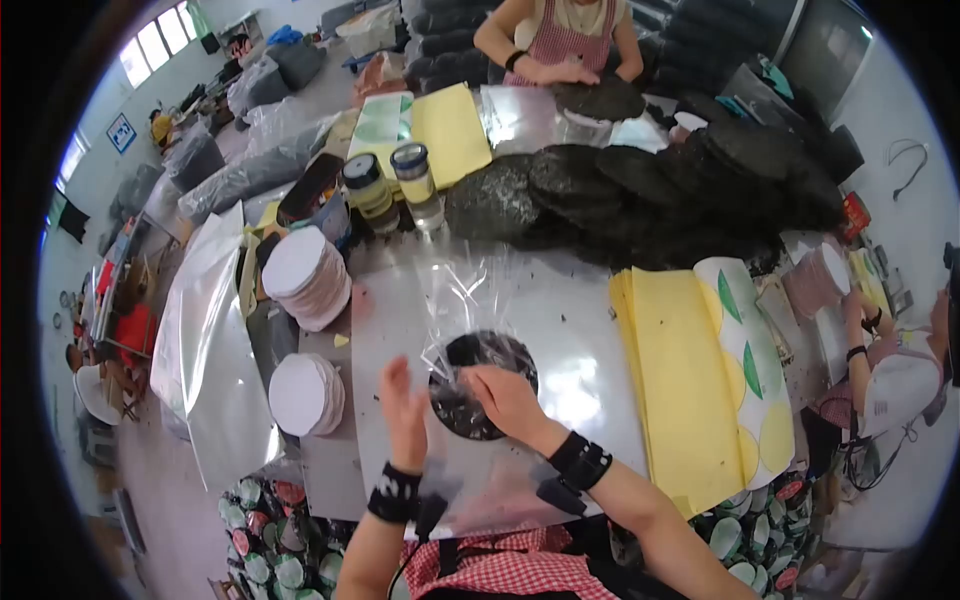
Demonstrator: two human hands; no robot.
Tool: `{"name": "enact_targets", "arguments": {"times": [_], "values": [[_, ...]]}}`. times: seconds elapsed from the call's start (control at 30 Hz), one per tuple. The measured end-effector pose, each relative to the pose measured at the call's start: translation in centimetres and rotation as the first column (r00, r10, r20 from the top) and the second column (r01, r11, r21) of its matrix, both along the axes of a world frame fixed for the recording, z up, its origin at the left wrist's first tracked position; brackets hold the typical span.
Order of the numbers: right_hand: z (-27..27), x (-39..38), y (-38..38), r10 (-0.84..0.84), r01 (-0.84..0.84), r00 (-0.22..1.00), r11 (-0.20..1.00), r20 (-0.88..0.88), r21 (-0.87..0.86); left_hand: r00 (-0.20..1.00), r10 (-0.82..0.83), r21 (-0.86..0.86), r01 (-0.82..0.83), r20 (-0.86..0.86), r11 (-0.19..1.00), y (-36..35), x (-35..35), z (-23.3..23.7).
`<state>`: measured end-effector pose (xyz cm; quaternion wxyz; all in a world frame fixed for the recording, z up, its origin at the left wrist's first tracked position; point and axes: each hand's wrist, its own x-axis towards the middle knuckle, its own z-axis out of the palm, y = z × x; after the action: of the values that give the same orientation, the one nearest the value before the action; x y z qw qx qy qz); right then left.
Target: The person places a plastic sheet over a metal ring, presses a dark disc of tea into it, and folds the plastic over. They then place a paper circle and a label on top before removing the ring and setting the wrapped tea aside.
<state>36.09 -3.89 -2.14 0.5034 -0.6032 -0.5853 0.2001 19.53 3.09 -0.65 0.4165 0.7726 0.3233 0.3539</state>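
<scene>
A flat, round, blackish sheet [462,418] lay on the silver metal tabletop [590,325], beneath or inside a clear, glossy plastic bag [468,290] that stretched away toward the far side. The left hand [403,412] was open, its fingers extended upward, just beside the sheet's left edge. The right hand [512,402] reached over the sheet's right part with curled fingers; whether they pinched the plastic could not be told. Metal surface showed between the sheet and the tall stack of yellow paper [685,390] on the right, and again toward the near table edge. On the left, two stacks of round white discs [300,395] stood near the left hand, while a heap of dark round sheets [650,200] bounded the far side
</scene>
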Motion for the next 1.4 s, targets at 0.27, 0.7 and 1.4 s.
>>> {"name": "enact_targets", "arguments": {"times": [0.27,0.7,1.4], "values": [[2.5,6.2,-0.8,-0.217,0.085,0.939,0.899,0.267,0.430,0.973,-0.118,0.334,0.181,-0.200,0.925,-0.4,4.4,-0.5],[0.1,2.5,-1.0,-0.113,0.153,0.896,0.986,-0.430,0.061,0.968,-0.120,0.494,0.217,-0.220,0.842,-1.4,4.2,-0.9],[-1.3,4.1,-2.9,-0.122,0.213,0.876,0.966,0.467,-0.147,0.772,-0.112,0.333,0.393,-0.626,0.857,-2.6,4.3,0.1]]}}
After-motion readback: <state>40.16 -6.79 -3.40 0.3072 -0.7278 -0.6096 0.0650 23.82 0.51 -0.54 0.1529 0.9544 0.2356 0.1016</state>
